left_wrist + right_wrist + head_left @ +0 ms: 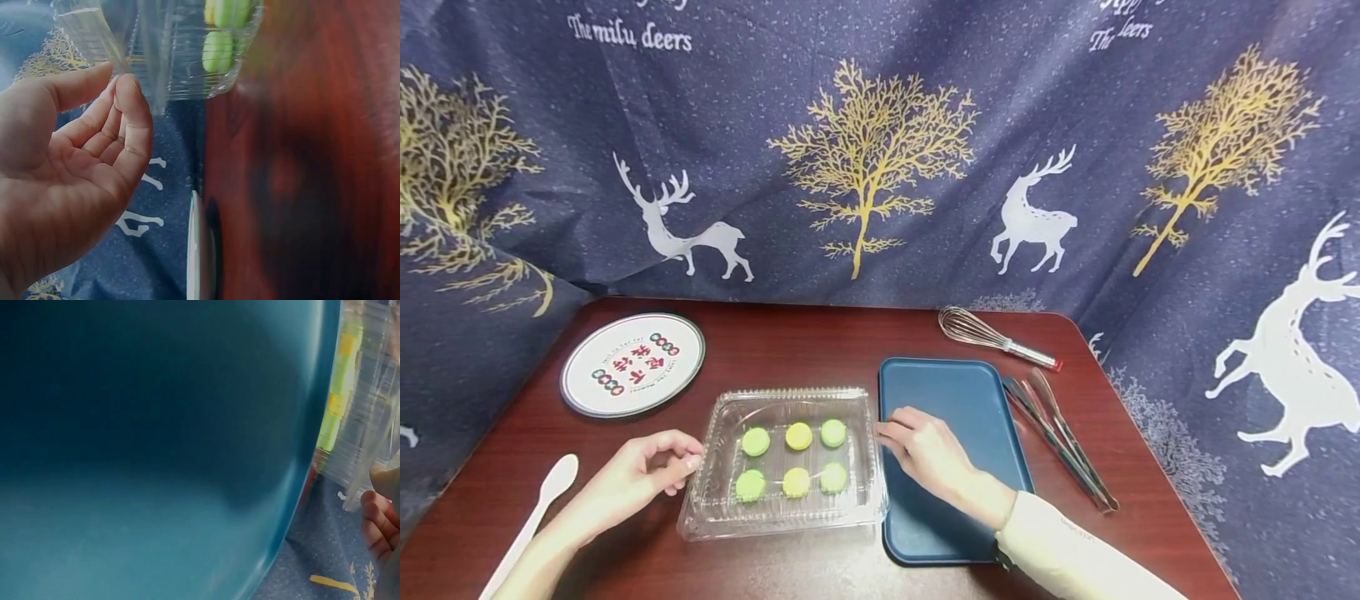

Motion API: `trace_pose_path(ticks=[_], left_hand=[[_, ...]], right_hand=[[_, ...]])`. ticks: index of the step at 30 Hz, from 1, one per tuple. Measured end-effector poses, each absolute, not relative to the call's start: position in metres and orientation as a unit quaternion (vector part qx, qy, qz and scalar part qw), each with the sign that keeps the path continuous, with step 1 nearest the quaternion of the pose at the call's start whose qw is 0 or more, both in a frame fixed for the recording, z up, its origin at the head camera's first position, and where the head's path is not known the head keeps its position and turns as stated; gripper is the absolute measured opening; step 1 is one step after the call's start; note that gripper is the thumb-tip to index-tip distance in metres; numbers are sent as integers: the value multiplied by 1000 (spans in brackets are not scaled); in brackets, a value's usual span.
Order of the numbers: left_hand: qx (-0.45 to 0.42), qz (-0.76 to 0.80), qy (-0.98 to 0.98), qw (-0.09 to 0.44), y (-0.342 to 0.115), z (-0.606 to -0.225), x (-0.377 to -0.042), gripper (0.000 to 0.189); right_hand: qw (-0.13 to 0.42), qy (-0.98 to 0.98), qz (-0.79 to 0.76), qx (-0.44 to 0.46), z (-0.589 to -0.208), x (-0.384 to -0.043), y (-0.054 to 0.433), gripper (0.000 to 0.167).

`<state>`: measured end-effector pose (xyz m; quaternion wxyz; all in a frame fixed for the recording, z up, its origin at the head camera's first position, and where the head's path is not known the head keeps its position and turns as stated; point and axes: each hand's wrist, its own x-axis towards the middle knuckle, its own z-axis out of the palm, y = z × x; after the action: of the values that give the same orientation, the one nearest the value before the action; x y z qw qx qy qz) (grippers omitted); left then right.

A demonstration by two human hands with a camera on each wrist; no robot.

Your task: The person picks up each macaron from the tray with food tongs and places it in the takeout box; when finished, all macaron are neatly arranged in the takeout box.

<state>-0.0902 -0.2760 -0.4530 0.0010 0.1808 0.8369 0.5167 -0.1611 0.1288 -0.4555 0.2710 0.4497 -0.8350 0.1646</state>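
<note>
A clear plastic clamshell box (187,87) holds several green and yellow macarons (756,442), set out in two rows. Its clear lid (782,523) lies over them in the head view. At the left side, my left hand (643,473) pinches the lid's edge between thumb and index finger; the left wrist view shows this pinch, with a green macaron (218,51) behind the box wall. My right hand (925,446), reaching across the blue tray, holds the lid's right edge with thumb and fingertips. Part of that hand is cut off in the right wrist view.
The blue tray (955,533) lies right of the box. Beyond it are metal tongs (1063,433) and a whisk (992,336). An oval plate (655,392) sits back left, and a white spoon (542,500) lies beside my left forearm. A patterned cloth (880,167) hangs behind the table.
</note>
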Motion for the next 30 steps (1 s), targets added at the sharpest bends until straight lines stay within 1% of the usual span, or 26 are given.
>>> trace_pose_path(ticks=[5, 11, 15, 18, 21, 27, 30], left_hand=[[181, 514, 838, -13, -272, -458, -86, 14], [189, 508, 840, -30, -269, -461, -80, 19], [199, 517, 832, -22, -270, -463, -76, 24], [221, 527, 821, -12, -272, -464, -73, 33], [233, 531, 815, 1, -273, -465, -69, 41], [249, 528, 811, 39, -276, -465, -62, 52], [251, 538, 803, 56, -278, -467, -59, 59]], right_hand=[[272, -838, 157, 446, -459, -160, 130, 20], [253, -844, 168, 443, -459, -153, 132, 19], [232, -852, 173, 437, -456, -146, 133, 21], [208, -860, 180, 431, -454, -141, 134, 25], [147, -872, 208, 418, -452, -138, 137, 30], [-43, -869, 321, 373, -443, -134, 144, 52], [-108, -851, 368, 359, -439, -133, 146, 60]])
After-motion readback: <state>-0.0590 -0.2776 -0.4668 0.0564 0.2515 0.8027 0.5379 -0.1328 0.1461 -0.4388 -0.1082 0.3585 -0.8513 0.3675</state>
